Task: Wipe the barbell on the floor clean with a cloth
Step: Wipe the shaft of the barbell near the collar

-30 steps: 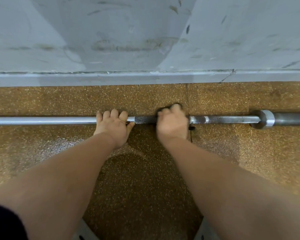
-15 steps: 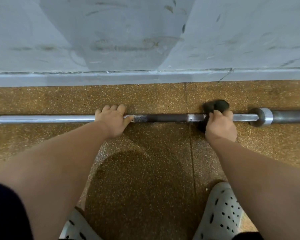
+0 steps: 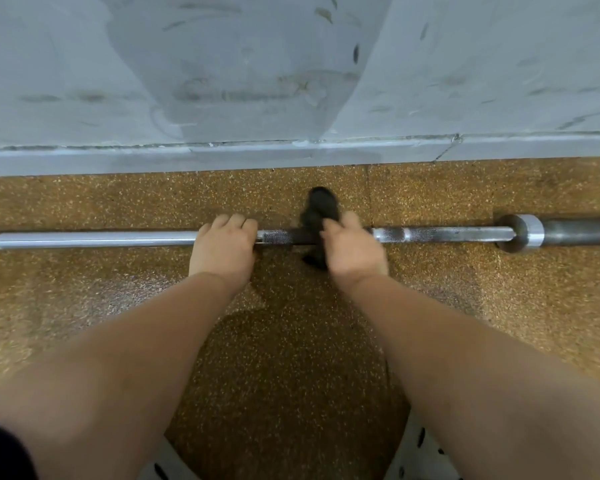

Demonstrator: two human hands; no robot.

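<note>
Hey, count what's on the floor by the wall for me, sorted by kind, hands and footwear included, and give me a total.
Barbell: 1
Dark cloth: 1, wrapped over the bar
Hands: 2, left hand and right hand
White perforated shoes: 2, one and the other, both only partly in view
Total: 6

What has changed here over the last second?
The right hand, gripping the dark cloth around the barbell, slid right toward the collar, then back left near the left hand. That hand kept its grip; the barbell stayed put.
</note>
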